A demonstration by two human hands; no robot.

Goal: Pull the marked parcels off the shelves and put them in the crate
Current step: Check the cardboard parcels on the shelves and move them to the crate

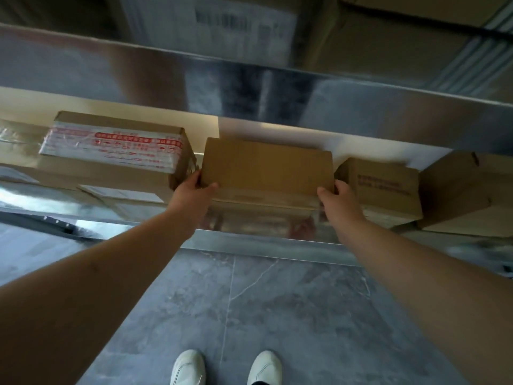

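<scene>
A plain brown cardboard parcel [266,165] sits on the shiny metal lower shelf [258,243], in the middle of the row. My left hand [194,191] grips its near left corner, thumb on top and fingers down the side. My right hand [337,200] holds the near right corner the same way. No mark shows on the parcel's visible faces. No crate is in view.
A box with red-printed tape [116,147] stands close on the left. A printed box [383,184] and another brown box [455,195] stand on the right. An upper metal shelf [249,90] carries large cartons [361,31]. Grey tiled floor [277,315] and my white shoes lie below.
</scene>
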